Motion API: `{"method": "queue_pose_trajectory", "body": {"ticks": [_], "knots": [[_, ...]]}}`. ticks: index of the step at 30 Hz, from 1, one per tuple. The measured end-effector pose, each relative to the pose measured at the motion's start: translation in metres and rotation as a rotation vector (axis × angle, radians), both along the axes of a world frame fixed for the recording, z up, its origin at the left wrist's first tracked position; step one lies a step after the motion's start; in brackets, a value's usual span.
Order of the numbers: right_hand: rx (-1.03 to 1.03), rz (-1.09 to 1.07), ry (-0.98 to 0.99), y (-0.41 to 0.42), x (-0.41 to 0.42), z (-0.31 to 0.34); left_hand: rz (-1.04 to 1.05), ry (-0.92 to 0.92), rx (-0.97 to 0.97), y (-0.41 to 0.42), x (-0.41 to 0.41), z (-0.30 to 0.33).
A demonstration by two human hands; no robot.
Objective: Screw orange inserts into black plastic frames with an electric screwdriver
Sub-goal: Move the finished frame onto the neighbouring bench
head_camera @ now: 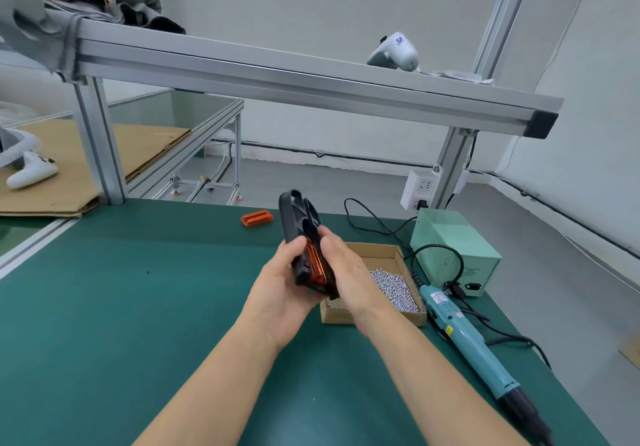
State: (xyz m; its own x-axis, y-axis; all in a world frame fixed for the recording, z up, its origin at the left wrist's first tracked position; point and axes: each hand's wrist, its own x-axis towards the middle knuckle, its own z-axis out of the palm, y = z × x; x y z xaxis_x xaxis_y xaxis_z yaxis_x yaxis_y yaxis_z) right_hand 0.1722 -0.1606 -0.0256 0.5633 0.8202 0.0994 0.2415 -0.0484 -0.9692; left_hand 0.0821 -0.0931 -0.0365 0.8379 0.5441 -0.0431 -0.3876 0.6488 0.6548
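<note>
Hands of the person met above the green mat (pixel 138 307), and both held one black plastic frame (pixel 294 217) in the air. The frame stood almost upright, its top end tilted a little away from the person, and it did not touch the table. The left hand (pixel 277 293) gripped the lower part of the frame from the left side, with the thumb curled over the front edge. The right hand (pixel 343 272) gripped the same part from the right side, and its thumb pressed near an orange insert (pixel 315 262) that sat inside the frame, between the two thumbs. The other fingers of both hands were behind the frame, so I cannot tell how they lay.

A second orange insert (pixel 257 218) lay flat on the mat, beyond the hands and near the far edge of the table. A shallow cardboard box (pixel 384 250) stood just behind the right hand, with many small silver screws (pixel 394 288) in it. The electric screwdriver (pixel 464 338), with a teal body, lay on the mat to the right of the box, and no hand touched it. Its black cable went to a pale green power box (pixel 450 238) in the far right corner. A white controller (pixel 394 52) rested on the aluminium shelf (pixel 277 78) above the table.
</note>
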Motion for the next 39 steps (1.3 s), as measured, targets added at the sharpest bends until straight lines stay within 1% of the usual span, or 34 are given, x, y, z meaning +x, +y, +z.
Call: {"method": "queue_pose_trajectory", "body": {"ticks": [2,3,5,7,9,12,14,17,19,22,25,31,36,39], "knots": [[0.066,-0.059,-0.068,-0.002,0.004,-0.003,-0.025,-0.086,-0.160,0.006,-0.007,-0.003],[0.066,-0.085,-0.059,-0.004,0.007,-0.005,-0.039,-0.127,-0.203,0.008,-0.010,-0.005],[0.057,-0.099,0.061,-0.007,0.010,-0.007,-0.058,-0.187,-0.249,0.008,-0.014,-0.009],[0.106,-0.066,0.204,-0.009,0.012,-0.013,-0.068,-0.221,-0.291,0.007,-0.017,-0.014],[0.163,-0.047,0.266,-0.010,0.011,-0.021,-0.081,-0.215,-0.299,0.005,-0.019,-0.016],[0.214,-0.056,0.264,-0.009,0.008,-0.030,-0.067,-0.134,-0.278,0.001,-0.022,-0.016],[0.232,-0.080,0.247,-0.009,0.004,-0.032,-0.001,-0.062,-0.207,0.001,-0.023,-0.016],[0.225,-0.076,0.179,-0.011,0.000,-0.032,0.216,0.149,0.076,0.001,-0.022,-0.019],[0.207,-0.068,0.146,-0.013,-0.004,-0.034,0.319,0.257,0.230,-0.001,-0.022,-0.019],[0.184,-0.069,0.154,-0.014,-0.009,-0.037,0.387,0.301,0.346,-0.003,-0.023,-0.021],[0.173,-0.075,0.132,-0.018,-0.015,-0.038,0.387,0.307,0.401,-0.005,-0.028,-0.023],[0.170,-0.046,0.117,-0.022,-0.018,-0.039,0.358,0.282,0.321,-0.006,-0.035,-0.029],[0.053,0.095,0.094,-0.030,-0.021,-0.040,0.417,0.369,0.313,0.004,-0.047,-0.032],[-0.019,0.128,0.096,-0.034,-0.021,-0.044,0.434,0.450,0.351,0.010,-0.054,-0.036]]}}
